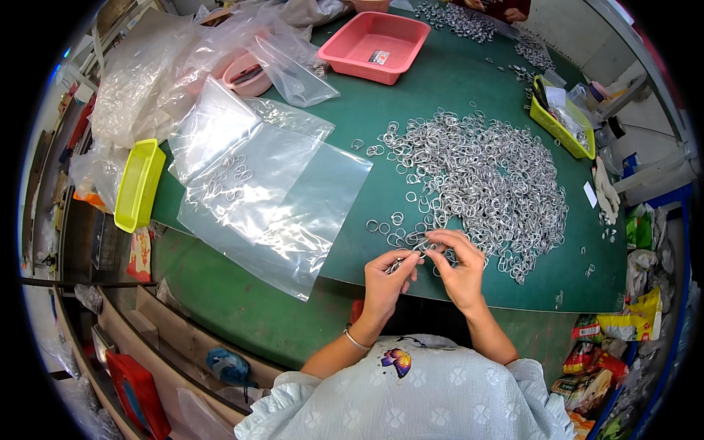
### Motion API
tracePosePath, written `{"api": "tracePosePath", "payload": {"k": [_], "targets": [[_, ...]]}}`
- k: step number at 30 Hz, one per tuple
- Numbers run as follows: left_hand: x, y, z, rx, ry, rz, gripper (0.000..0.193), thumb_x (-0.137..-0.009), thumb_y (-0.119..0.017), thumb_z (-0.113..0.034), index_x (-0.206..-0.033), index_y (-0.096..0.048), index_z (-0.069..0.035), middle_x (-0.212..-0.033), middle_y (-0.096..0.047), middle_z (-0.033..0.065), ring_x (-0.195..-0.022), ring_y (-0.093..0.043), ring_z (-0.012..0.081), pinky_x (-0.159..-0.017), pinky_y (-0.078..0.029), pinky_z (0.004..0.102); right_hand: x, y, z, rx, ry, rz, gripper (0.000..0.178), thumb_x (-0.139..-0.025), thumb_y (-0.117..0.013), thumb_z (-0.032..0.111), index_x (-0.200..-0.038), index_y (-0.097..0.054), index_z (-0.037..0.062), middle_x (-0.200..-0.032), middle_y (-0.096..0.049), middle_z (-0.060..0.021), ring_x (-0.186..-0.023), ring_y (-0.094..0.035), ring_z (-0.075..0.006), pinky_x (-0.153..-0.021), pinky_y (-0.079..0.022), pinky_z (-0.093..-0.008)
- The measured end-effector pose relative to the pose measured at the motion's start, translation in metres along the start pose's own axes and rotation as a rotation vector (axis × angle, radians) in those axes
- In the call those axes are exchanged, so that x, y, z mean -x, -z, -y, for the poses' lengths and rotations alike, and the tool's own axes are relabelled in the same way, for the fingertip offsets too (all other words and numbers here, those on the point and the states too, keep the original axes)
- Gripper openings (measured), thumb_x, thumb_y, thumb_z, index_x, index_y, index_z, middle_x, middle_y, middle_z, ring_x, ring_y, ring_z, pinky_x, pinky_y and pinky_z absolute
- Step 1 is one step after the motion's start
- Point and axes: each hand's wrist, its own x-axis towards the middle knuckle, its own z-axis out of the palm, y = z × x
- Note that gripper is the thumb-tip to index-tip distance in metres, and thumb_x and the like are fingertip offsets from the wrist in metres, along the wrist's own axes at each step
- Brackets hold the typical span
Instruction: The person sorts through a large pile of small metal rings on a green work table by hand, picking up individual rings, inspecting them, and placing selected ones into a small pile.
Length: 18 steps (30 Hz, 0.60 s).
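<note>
- Fingers point(405, 264) of the left hand point(383, 284) are curled around several small silver metal rings point(397, 264), with the thumb uppermost.
- Thumb and forefinger of the right hand point(460, 273) meet the left fingertips around a single metal ring point(422, 251); which hand bears it cannot be told.
- Both hands are at the near edge of the green tabletop point(356, 246), close together, just in front of the large heap of silver rings point(484, 176).
- The heap spreads over the middle and right of the table, dense at its centre; a few loose rings point(372, 226) lie apart along its left side.
- Left of the heap, clear plastic bags point(330, 187) lie flat and overlapping, one corner hanging past the table edge. A small cluster of rings point(233, 176) shows among them, whether inside or on top cannot be told.
- Beyond the bags stand a round pink bowl point(253, 89) and a rectangular pink basket point(353, 68).
- One lime-green basket point(126, 213) is tilted at the table's left edge; another lime-green basket point(555, 130), filled with assorted items, is at the right.
- Near the far edge, another person's hand point(515, 15) is beside a second heap of rings point(462, 23).
- A bracelet point(356, 340) circles the left wrist.
</note>
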Motion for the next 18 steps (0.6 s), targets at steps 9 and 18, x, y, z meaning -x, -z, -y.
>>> {"api": "tracePosePath", "payload": {"k": [9,18], "targets": [[-0.0031,0.0039,0.0017,0.033,0.048,0.076,0.012,-0.087,-0.059,-0.009,-0.094,-0.063,0.0,-0.073,-0.06,0.0054,-0.059,-0.051,0.0063,-0.044,-0.034,0.0169,-0.0051,0.0005,0.0023,0.146,0.234,0.064,0.024,-0.067,-0.067,-0.006,-0.09,-0.066,0.0003,-0.09,-0.067,-0.0092,-0.088,-0.059,-0.0238,-0.075,-0.048,-0.0313],[0.0005,-0.0025,0.0008,0.304,0.205,0.133,0.023,-0.094,-0.048,-0.017,-0.107,-0.055,0.001,-0.078,-0.056,0.0042,-0.062,-0.052,0.0073,-0.042,-0.035,0.0172,0.001,-0.0066,-0.0042,0.116,0.264,0.131,0.02,-0.075,-0.059,-0.007,-0.092,-0.066,-0.0014,-0.093,-0.067,-0.0106,-0.091,-0.061,-0.0268,-0.079,-0.048,-0.0336]]}}
